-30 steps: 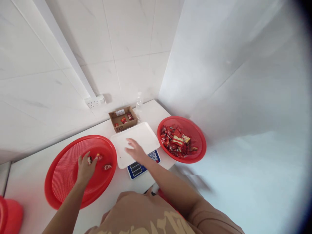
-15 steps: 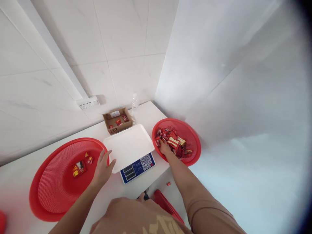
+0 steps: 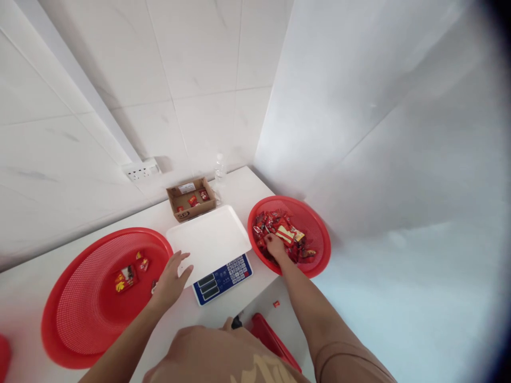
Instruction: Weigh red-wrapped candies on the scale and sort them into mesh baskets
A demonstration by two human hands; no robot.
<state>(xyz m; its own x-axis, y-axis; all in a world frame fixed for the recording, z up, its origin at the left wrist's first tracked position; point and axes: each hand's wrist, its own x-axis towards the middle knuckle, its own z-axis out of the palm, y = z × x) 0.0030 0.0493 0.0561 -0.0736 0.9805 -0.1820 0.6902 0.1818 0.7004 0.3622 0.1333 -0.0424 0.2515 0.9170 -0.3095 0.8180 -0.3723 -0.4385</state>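
Observation:
My right hand (image 3: 275,246) is inside the right red basket (image 3: 319,229), its fingers pinched together over a pile of red-wrapped snacks (image 3: 297,250); a small red packet appears between the fingertips. My left hand (image 3: 172,276) hovers by the left edge of the white scale tray (image 3: 211,239), fingers apart and holding nothing. The tray is bare and sits over a scale with a blue keypad panel (image 3: 223,279). At the left, a larger red basket (image 3: 75,298) holds a few wrapped snacks (image 3: 126,279), partly behind my left hand.
Behind the scale stands a cardboard box (image 3: 191,199) with a few red packets, beside a clear bottle (image 3: 219,167). A wall socket (image 3: 140,170) is behind. Below the table edge are a red container (image 3: 273,340) and a small red packet (image 3: 276,304).
My right hand has lifted slightly off the pile and its fingers have drawn together. My left hand has shifted a little right and down, relative to the tray.

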